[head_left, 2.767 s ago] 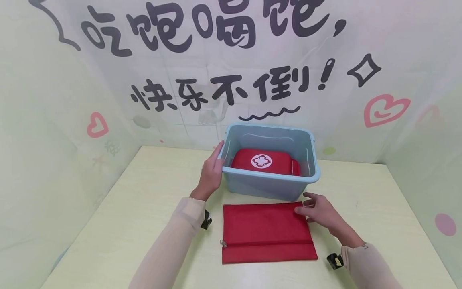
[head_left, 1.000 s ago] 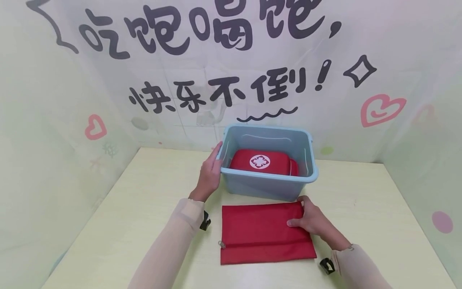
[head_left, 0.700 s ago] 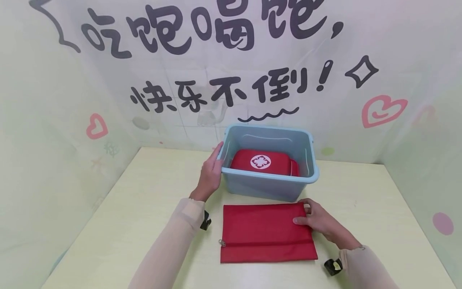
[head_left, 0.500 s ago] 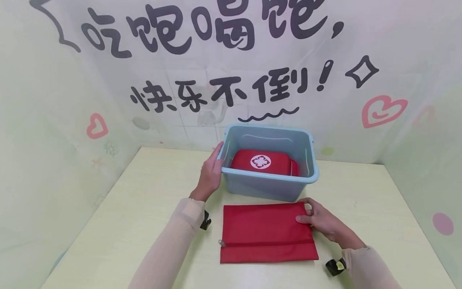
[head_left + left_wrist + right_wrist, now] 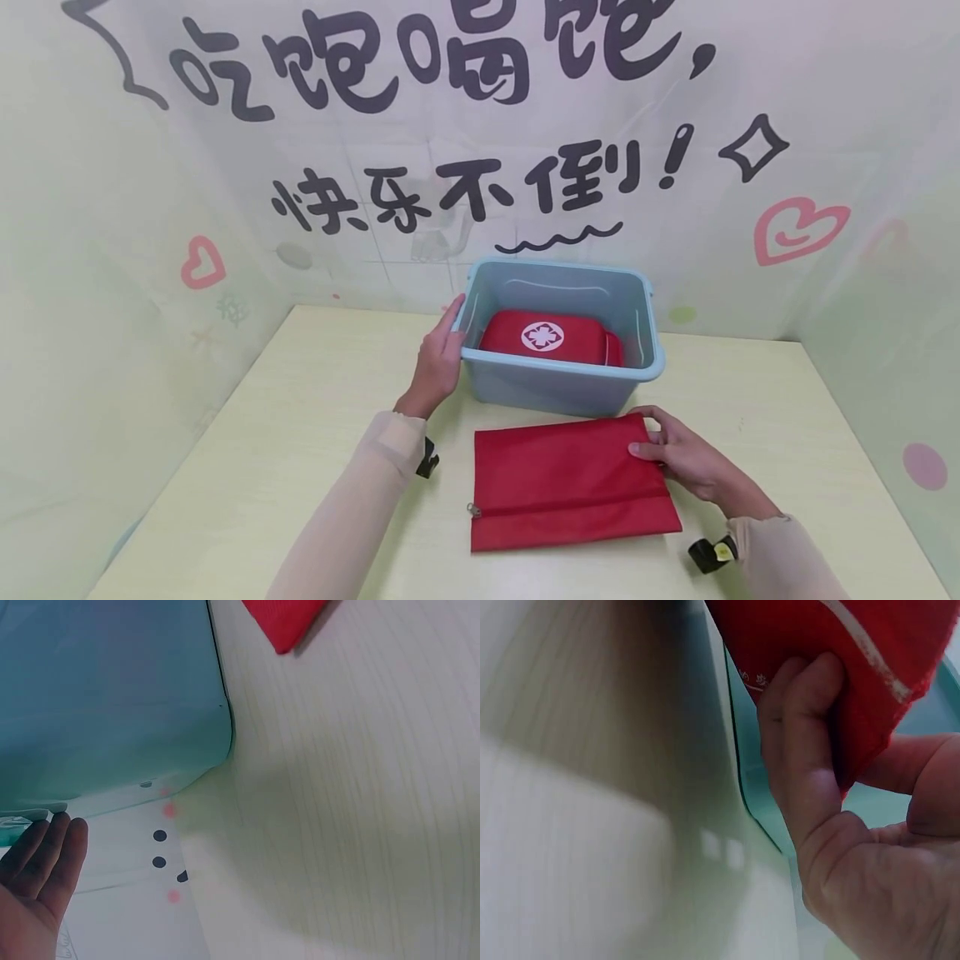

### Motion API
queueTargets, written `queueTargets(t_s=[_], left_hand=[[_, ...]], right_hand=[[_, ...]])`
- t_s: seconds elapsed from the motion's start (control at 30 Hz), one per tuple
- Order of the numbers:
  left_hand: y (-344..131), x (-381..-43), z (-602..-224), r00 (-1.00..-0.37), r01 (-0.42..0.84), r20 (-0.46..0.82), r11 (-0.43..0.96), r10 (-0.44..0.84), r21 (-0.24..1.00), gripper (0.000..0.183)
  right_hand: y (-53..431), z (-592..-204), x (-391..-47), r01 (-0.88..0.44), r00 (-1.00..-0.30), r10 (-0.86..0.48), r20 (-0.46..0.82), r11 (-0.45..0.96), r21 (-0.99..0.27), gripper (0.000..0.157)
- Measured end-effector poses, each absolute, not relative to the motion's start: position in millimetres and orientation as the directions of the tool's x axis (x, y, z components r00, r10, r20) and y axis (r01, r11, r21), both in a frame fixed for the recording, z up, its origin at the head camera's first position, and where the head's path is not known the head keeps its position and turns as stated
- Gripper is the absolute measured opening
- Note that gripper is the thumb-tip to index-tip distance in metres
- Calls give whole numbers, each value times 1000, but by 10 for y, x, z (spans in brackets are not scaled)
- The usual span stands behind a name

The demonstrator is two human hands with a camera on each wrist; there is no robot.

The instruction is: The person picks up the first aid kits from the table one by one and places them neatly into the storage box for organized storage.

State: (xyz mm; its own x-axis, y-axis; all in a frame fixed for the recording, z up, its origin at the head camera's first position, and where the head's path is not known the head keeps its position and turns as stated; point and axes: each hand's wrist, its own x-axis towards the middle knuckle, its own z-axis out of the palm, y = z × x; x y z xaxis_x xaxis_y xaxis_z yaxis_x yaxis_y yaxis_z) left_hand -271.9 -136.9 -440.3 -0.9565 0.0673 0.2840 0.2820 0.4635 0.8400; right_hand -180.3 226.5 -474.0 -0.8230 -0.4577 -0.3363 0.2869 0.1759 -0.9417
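In the head view, a light blue plastic bin (image 5: 555,387) stands at the back of the table with a red first-aid case (image 5: 498,333) inside, marked by a white emblem. My left hand (image 5: 435,367) rests against the bin's left side near the rim; in the left wrist view its fingers (image 5: 64,870) are straight and touch the wall. A flat red zip pouch (image 5: 562,467) is in front of the bin. My right hand (image 5: 693,462) pinches the pouch's upper right corner between thumb and fingers. The right wrist view shows that corner raised off the table.
The pale wood-grain table (image 5: 300,433) is enclosed by printed cloth walls (image 5: 120,275) at the back and sides. A metal zipper pull (image 5: 473,510) sits at the pouch's left edge. Black wrist bands show by both sleeves.
My right hand has reached the pouch and taken its upper right corner. The pouch has shifted slightly right, with that corner lifted. My left hand and the bin have stayed in place.
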Motion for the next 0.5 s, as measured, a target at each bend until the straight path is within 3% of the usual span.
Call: queueTargets(t_s=[0.2,0.5], left_hand=[[-1376,-2728,-4407,-955,288,289,467,72,836,56],[-1381,-2731,-4416,-955,290,289,455,74,842,56]], right_hand=[[2381,-4673,-1765,269,-810,-497,-312,158,-950,64],[2508,-4553,-1742,227,-799,-549,-245,101,-969,48]])
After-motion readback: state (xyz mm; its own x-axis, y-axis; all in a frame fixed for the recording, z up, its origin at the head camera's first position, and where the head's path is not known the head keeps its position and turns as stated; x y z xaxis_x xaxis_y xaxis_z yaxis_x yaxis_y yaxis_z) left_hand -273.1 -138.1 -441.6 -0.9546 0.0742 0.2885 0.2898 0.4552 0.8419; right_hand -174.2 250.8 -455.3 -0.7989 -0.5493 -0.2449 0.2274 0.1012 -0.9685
